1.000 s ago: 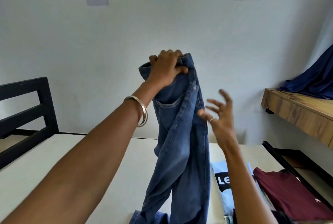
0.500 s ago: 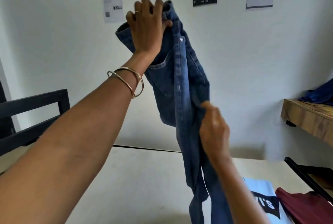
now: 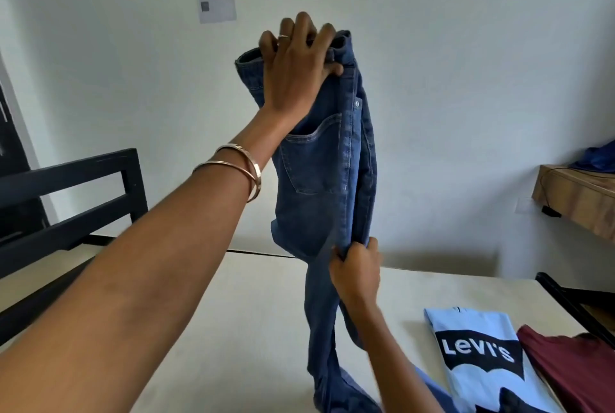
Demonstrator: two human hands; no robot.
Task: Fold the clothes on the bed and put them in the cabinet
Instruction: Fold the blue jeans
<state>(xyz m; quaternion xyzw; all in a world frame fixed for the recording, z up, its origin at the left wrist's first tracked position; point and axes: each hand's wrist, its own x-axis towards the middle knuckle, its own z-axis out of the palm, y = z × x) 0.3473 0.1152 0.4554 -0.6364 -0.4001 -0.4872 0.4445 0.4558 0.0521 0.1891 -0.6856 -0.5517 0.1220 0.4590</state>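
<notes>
A pair of blue jeans (image 3: 319, 173) hangs upright in the air above the cream bed (image 3: 239, 319), doubled lengthwise with a back pocket facing me. My left hand (image 3: 296, 70) grips the waistband at the top, fingers curled over it. Lower down, my right hand (image 3: 356, 271) pinches the seam edge of the legs near the crotch. The leg ends trail onto the bed at the bottom of the view. Folded on the bed at the right lie a light blue printed T-shirt (image 3: 472, 326) and a maroon garment (image 3: 572, 369).
A black bed frame (image 3: 73, 199) runs along the left, and a black rail (image 3: 572, 299) borders the right side. A wooden shelf (image 3: 579, 199) with dark blue cloth (image 3: 599, 156) juts from the right wall. Papers hang on the white wall behind.
My right hand, open and apart from the jeans a second ago, took hold of the seam and slid down it. My left hand raised the waistband, then lowered it slightly.
</notes>
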